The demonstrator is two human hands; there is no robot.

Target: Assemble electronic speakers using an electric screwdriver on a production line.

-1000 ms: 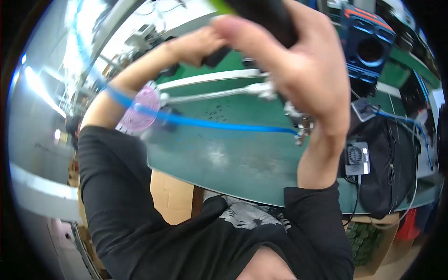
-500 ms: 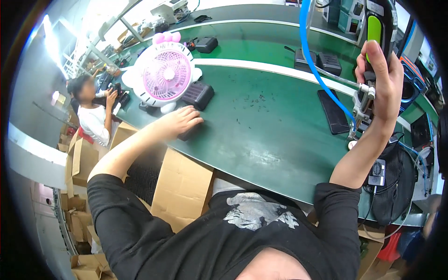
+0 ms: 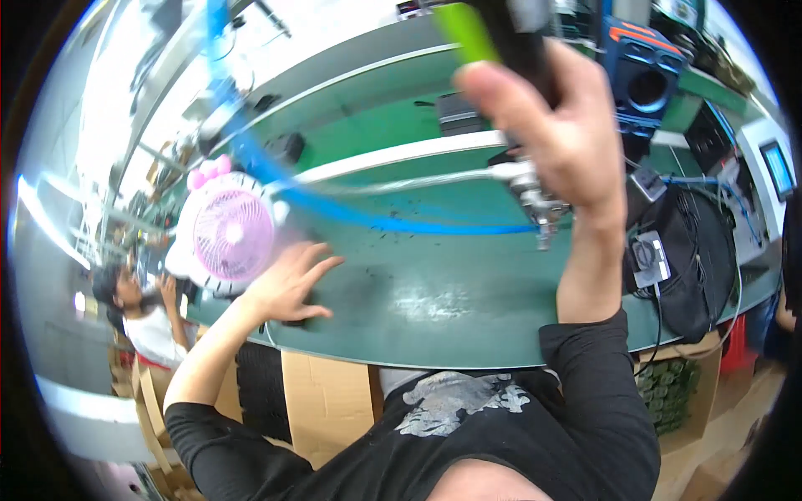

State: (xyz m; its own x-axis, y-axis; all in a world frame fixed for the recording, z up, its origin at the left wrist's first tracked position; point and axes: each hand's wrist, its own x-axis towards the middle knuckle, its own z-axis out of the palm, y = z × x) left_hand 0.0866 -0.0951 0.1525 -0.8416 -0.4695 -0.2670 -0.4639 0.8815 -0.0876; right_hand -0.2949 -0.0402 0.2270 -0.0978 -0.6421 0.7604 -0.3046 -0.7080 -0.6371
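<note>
**Tool raised close, left hand at the fan**

My right hand (image 3: 560,138) is closed around a black tool (image 3: 518,42) with a green part, now lifted much nearer the camera than half a second ago. A blue hose (image 3: 401,221) trails from it across the green bench (image 3: 434,292). My left hand (image 3: 288,280), fingers spread, has pulled back over a dark object beside the pink fan (image 3: 227,236). A speaker (image 3: 643,79) stands beyond; the hose crosses between my hands.
</note>
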